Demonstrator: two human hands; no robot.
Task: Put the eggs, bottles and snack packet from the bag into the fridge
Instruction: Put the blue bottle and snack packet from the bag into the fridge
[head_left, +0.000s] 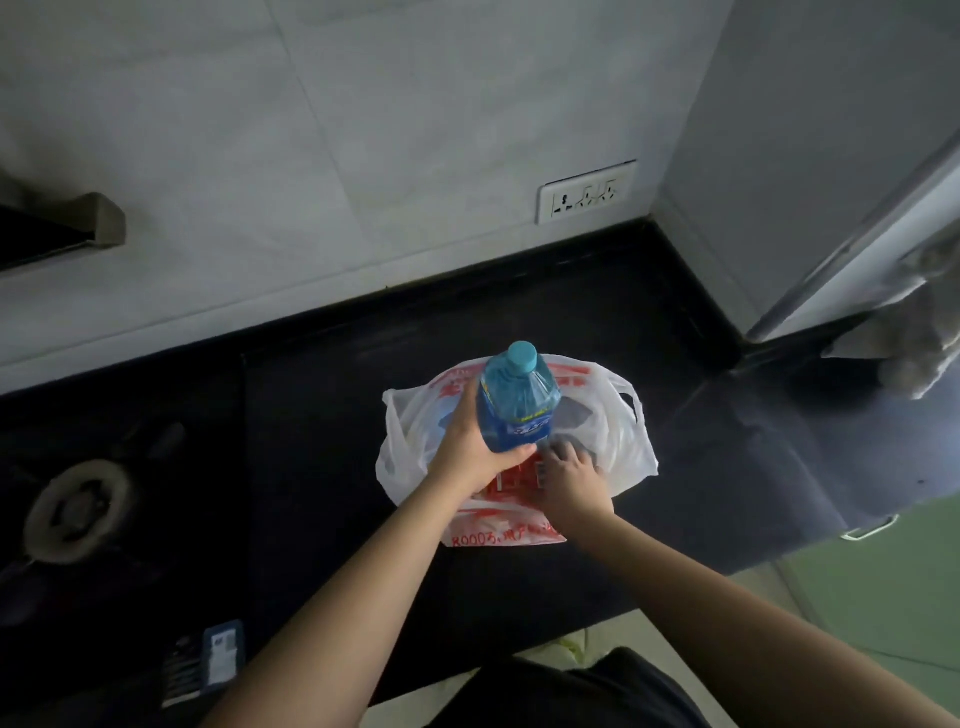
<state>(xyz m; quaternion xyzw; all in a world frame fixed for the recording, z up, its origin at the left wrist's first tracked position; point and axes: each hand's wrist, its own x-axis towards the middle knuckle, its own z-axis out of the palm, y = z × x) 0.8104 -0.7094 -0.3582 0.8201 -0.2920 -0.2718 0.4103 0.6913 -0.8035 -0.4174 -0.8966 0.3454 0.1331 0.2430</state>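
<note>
A white plastic bag (618, 436) with red print lies open on the black counter (322, 415). My left hand (475, 447) grips a blue water bottle (519, 402) with a teal cap, held upright just above the bag's mouth. My right hand (569, 475) has its fingers curled on the bag's near edge beside the bottle. What else the bag holds is hidden. The grey fridge (810, 156) stands at the right, its door shut.
A gas burner (78, 509) sits in the counter at the left. A wall socket (587, 192) is behind the bag. A grey cloth (914, 332) hangs by the fridge handle (852, 244). A green cabinet (883, 587) stands at the lower right.
</note>
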